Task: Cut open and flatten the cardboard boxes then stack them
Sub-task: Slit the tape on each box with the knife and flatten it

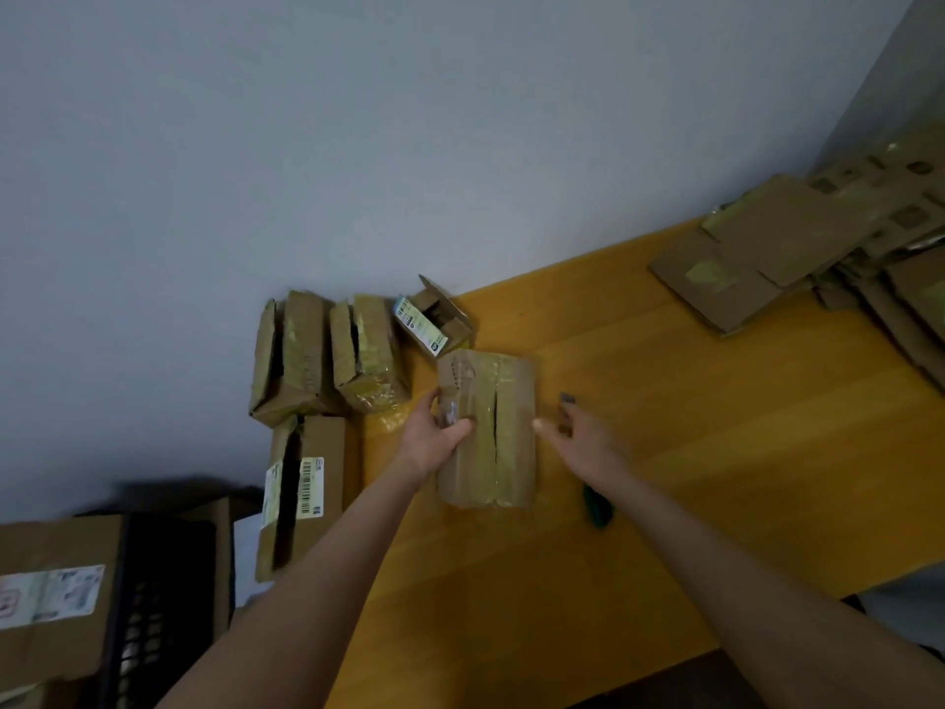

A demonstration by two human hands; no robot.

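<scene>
1. Work piece. The taped box (486, 427) lies flat on the yellow table (690, 401), near its left end. A slit runs along the top seam.

2. Left hand (444, 431). My fingers curl over the left edge of the box and my thumb presses on its top face; the grip is closed on the cardboard.

3. Right hand (580, 434). It sits just beside the right edge of the box. My fingers wrap a small dark tool (566, 407). Motion blur hides the tool's type and whether my thumb touches the box.

4. Clearance.
- Left: four more boxes (307, 360) crowd the table's left edge against the wall (358, 145); the nearest stand just beside the work piece.
- Right: bare tabletop extends to the flattened stack (757, 258), well apart, in the far right corner.
- Near side: bare tabletop runs to the front edge.

5. Limited visibility.
- A green object (598, 509) is partly covered by my right forearm; I cannot identify it.
- The flattened stack is cut off by the right border.
- A black crate (148, 606) and a large labelled carton (51, 596) at lower left are blurred and cropped.
</scene>
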